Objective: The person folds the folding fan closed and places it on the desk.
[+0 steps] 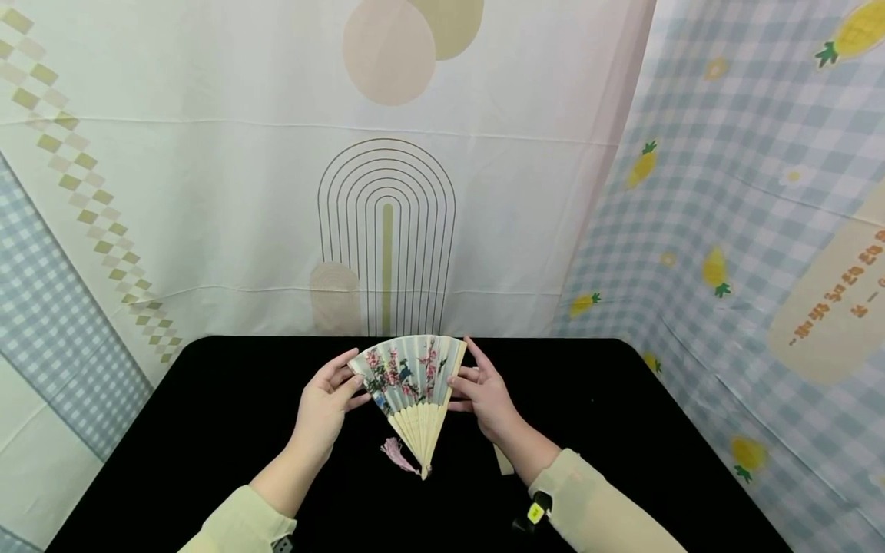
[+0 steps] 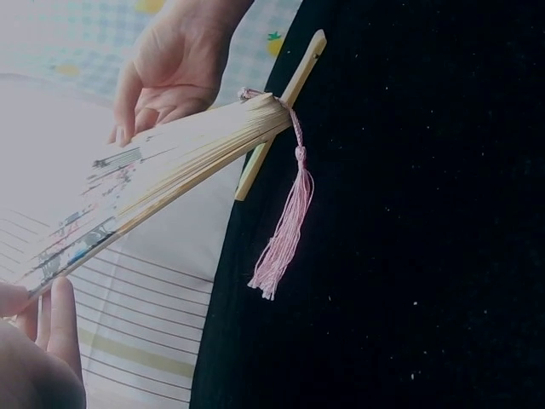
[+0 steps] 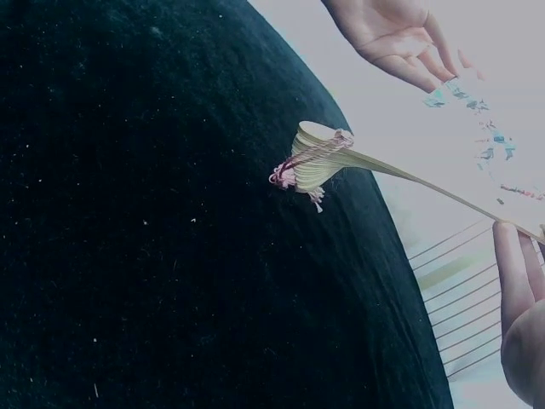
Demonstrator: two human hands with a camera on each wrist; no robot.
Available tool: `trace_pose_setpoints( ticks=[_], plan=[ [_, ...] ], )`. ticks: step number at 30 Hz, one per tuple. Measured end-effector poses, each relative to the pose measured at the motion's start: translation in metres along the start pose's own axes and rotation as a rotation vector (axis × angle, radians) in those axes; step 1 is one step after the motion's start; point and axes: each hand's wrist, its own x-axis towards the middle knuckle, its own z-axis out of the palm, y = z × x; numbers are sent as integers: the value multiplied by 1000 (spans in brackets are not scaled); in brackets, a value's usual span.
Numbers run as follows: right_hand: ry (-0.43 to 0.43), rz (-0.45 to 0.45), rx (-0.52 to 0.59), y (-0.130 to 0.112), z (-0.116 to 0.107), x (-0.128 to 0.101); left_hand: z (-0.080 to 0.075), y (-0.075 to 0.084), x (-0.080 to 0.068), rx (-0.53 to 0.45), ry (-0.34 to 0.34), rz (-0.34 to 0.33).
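A folding paper fan (image 1: pixel 408 380) painted with pink blossoms and birds is spread about halfway, held upright over the black table (image 1: pixel 207 430). My left hand (image 1: pixel 342 384) pinches its left outer rib. My right hand (image 1: pixel 465 382) pinches its right outer rib. The cream ribs meet at a pivot (image 1: pixel 425 470) just above the cloth, and a pink tassel (image 1: pixel 397 455) hangs from it. In the left wrist view the fan (image 2: pixel 170 170) shows edge-on, with the tassel (image 2: pixel 285 230) dangling and the right hand (image 2: pixel 170 68) beyond. In the right wrist view the pivot (image 3: pixel 315 158) and the left hand (image 3: pixel 400 34) show.
A pale wooden strip (image 1: pixel 503 461) lies on the table by my right wrist; the strip (image 2: pixel 281 115) shows behind the pivot. Printed cloth backdrops (image 1: pixel 387 192) hang close behind and to the right of the table. Both sleeves are pale green.
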Motion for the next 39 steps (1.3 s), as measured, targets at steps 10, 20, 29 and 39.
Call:
trace_pose_setpoints(
  ticks=[10, 20, 29, 39],
  plan=[
    [-30, 5, -20, 3, 2, 0, 2, 5, -1, 57, -40, -43],
    [-61, 14, -40, 4, 1, 0, 5, 5, 1, 62, -52, -54],
    [-91, 18, -63, 3, 1, 0, 8, 2, 5, 88, -61, -62],
    [-115, 19, -64, 4, 1, 0, 12, 1, 7, 83, -61, -64]
  ],
)
